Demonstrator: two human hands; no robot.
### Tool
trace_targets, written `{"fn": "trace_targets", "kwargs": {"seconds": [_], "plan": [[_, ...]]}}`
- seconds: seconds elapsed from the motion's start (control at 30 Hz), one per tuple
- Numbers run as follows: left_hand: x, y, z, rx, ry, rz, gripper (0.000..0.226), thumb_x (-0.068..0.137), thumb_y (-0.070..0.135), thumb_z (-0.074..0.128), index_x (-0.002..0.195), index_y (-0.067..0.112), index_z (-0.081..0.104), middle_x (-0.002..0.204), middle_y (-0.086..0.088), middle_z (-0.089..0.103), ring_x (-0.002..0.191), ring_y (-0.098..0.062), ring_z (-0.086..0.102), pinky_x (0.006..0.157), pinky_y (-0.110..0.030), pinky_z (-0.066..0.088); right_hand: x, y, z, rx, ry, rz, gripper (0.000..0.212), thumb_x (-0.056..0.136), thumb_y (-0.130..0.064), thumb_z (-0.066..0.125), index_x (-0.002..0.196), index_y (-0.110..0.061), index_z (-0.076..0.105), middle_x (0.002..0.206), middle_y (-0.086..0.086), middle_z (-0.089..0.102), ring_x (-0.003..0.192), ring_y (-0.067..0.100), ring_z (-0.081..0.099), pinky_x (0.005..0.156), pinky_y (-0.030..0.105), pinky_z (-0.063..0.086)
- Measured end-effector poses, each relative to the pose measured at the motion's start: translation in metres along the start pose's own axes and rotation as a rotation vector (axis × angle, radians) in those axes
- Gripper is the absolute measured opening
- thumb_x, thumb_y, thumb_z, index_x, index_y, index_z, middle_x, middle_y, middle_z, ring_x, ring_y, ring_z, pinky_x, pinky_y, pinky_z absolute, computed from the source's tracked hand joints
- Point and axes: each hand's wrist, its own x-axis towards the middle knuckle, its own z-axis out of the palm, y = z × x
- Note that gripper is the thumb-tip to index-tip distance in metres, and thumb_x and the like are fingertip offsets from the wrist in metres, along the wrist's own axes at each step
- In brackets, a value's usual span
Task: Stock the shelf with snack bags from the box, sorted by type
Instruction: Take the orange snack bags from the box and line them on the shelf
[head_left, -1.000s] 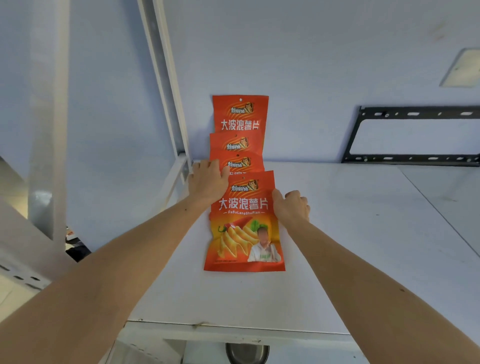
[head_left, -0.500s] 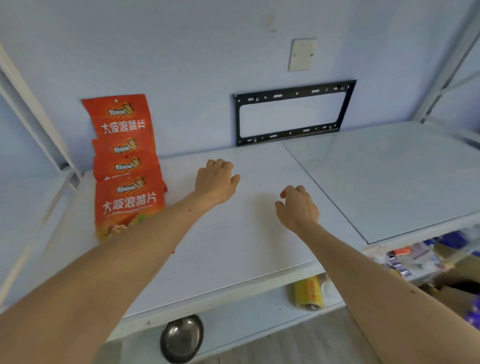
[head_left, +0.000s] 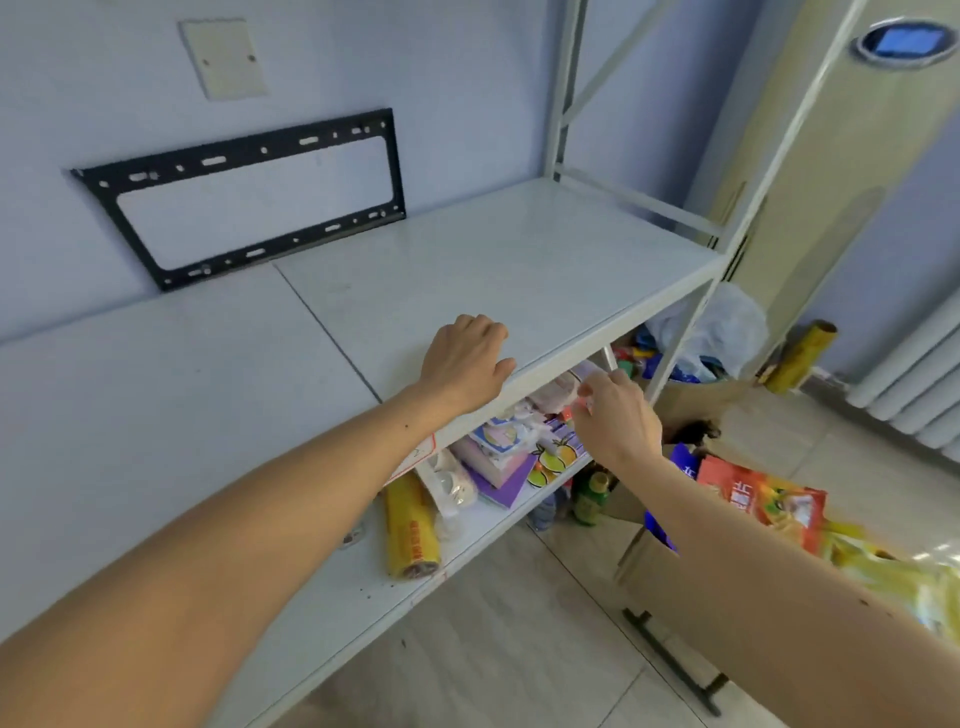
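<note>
White metal makes up the shelf (head_left: 519, 260), whose top board runs from the lower left toward the upright post at the right, against a pale blue wall. On that wall hang a black mounting bracket (head_left: 244, 200) and, above it, a blank cover plate (head_left: 223, 57).

From the head camera, the left hand (head_left: 465, 364) rests palm down on the front edge of the top board, fingers (head_left: 480, 327) loosely bent over the surface and the thumb at the lip; it holds nothing. The right hand (head_left: 615, 415) hangs just in front of and below that edge, near the left hand but apart from it, fingers slightly curled with the tips close together. I cannot tell whether they pinch anything; the area at the fingertips is blurred against the clutter behind.

On the lower board lie a yellow roll of wrap (head_left: 410, 530), a purple packet with fruit pictures (head_left: 524, 462) and other small packages, too jumbled to name. A green bottle (head_left: 589, 496) stands on the floor just beside the lower board.

The cardboard box (head_left: 660, 577) sits on the floor at the right, under the right forearm. Snack bags stick out of it: a red snack bag (head_left: 763, 504) with a blue one just left of it, and a yellow snack bag (head_left: 904, 577) farther right. Beyond the shelf post stand a white plastic bag (head_left: 727, 327), another yellow roll (head_left: 800, 356) leaning near a radiator (head_left: 914, 384), and a tall cream appliance (head_left: 852, 145).
</note>
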Motion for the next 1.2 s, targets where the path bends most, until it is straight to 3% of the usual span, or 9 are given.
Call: {"fn": "trace_targets", "kwargs": {"seconds": [0.3,0.7,0.87,1.2], "plan": [[0.115,0.139,0.055,-0.035,-0.012,0.305,0.04,0.097,0.034,0.045,0.129,0.01,0.05,0.136,-0.006,0.05,0.124,-0.024,0.044,0.1,-0.037,0.039,0.045,0.163,-0.03,-0.102,-0.071,0.166,0.021,0.092,-0.024,0.054,0.111,-0.015,0.058,0.113,0.007,0.054,0.105,0.029,0.054,0.076,0.041,0.051],[0.239,0.27,0.158,-0.069,-0.256,0.323,0.046,0.097,0.041,0.046,0.134,0.013,0.046,0.136,-0.005,0.048,0.122,-0.023,0.046,0.093,-0.042,0.047,0.11,0.384,-0.059,-0.1,-0.167,0.388,0.029,0.091,-0.02,0.055,0.119,-0.016,0.059,0.121,0.007,0.056,0.107,0.029,0.058,0.081,0.037,0.049],[0.245,0.323,0.213,-0.132,-0.355,0.199,0.042,0.098,0.04,0.044,0.132,0.014,0.046,0.134,-0.003,0.048,0.12,-0.021,0.047,0.088,-0.036,0.048,0.14,0.472,-0.055,-0.138,-0.294,0.347,0.033,0.091,-0.021,0.056,0.124,-0.016,0.057,0.124,0.006,0.055,0.108,0.029,0.057,0.076,0.034,0.046],[0.198,0.414,0.331,-0.224,-0.571,-0.109,0.041,0.099,0.041,0.042,0.131,0.017,0.049,0.13,-0.004,0.052,0.12,-0.025,0.049,0.086,-0.043,0.05,0.172,0.58,0.003,-0.168,-0.567,0.144,0.035,0.091,-0.022,0.058,0.125,-0.014,0.056,0.122,0.008,0.055,0.112,0.031,0.055,0.085,0.038,0.049]]}}
